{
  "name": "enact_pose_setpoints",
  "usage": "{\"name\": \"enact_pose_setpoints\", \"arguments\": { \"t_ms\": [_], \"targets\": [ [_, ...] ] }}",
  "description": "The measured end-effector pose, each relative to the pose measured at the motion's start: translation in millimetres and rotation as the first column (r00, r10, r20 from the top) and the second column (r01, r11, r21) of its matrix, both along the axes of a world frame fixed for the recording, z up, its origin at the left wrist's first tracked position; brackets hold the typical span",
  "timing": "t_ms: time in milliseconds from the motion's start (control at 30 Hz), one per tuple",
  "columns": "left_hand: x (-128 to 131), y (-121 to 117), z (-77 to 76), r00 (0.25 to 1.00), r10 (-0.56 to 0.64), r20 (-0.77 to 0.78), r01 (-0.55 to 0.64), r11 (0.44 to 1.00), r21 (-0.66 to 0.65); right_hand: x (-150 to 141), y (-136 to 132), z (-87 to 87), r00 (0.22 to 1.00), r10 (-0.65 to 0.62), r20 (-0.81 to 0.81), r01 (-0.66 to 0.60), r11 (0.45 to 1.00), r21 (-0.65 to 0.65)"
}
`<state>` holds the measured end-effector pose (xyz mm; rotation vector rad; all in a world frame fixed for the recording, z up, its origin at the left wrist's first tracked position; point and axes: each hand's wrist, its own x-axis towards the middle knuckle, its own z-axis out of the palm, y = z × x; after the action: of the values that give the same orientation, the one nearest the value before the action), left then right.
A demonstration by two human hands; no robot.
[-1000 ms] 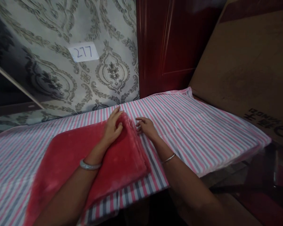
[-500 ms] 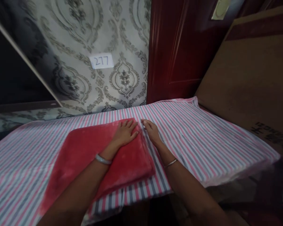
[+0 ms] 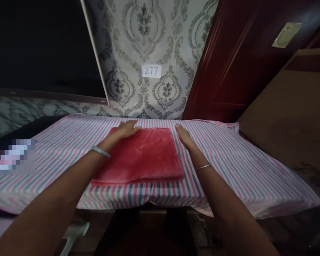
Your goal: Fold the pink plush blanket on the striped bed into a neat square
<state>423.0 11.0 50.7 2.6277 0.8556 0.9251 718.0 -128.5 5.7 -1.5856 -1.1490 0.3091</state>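
Observation:
A folded red plush cloth lies flat on a striped tablecloth, its surface slightly wrinkled near the far edge. My left hand is at the cloth's far left corner, fingers stretched out and palm down; whether it presses on the cloth I cannot tell. Just off the far right corner is my right hand, held on edge over the stripes with its fingers straight. Neither hand grips anything. My left forearm hides part of the cloth's left side.
A dark screen stands at the back left. Behind the table are patterned wallpaper with a paper label and a dark red door. A large cardboard box borders the right side. The tablecloth hangs over the front edge.
My left hand has moved left, from near the red cloth's far right corner to its far left corner. My right hand remains by the right side. The view has turned left.

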Motion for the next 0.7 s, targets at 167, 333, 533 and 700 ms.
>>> {"name": "enact_pose_setpoints", "arguments": {
  "t_ms": [167, 333, 533, 700],
  "targets": [
    [-44, 4, -3.2, 0.972, 0.228, -0.063, -0.232, 0.970, -0.067, -54, 40, 33.5, 0.982, 0.032, 0.188, 0.016, 0.968, -0.249],
    [-30, -10, -29.4, 0.858, 0.406, -0.314, -0.465, 0.874, -0.139, -90, 26, 9.9, 0.938, -0.018, 0.347, 0.177, 0.884, -0.433],
    [-34, -19, -45.8, 0.770, 0.410, -0.489, -0.522, 0.845, -0.114, -91, 7, -16.4, 0.835, 0.010, 0.550, 0.283, 0.850, -0.445],
    [-42, -16, -54.4, 0.814, 0.412, -0.409, -0.500, 0.855, -0.133, -87, 9, -25.6, 0.803, -0.021, 0.595, 0.318, 0.860, -0.398]
  ]
}}
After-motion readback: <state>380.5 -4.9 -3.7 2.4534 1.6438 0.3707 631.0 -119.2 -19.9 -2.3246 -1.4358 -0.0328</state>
